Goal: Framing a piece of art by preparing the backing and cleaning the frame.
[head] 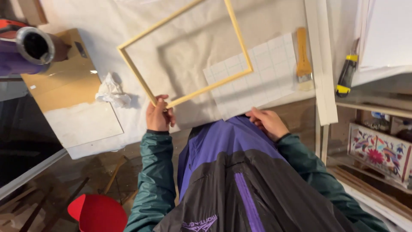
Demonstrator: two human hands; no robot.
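My left hand grips the near corner of a thin light-wood frame, holding it tilted above a sheet of pale paper on the table. My right hand rests at the near edge of a white gridded sheet, fingers curled against my purple jacket. The frame's right rail crosses over the gridded sheet.
A crumpled white tissue lies left of the frame, beside a brown board. A yellow-handled brush and white wooden strips lie right. A yellow-black tool, a patterned box, a red cap and a metal tube surround.
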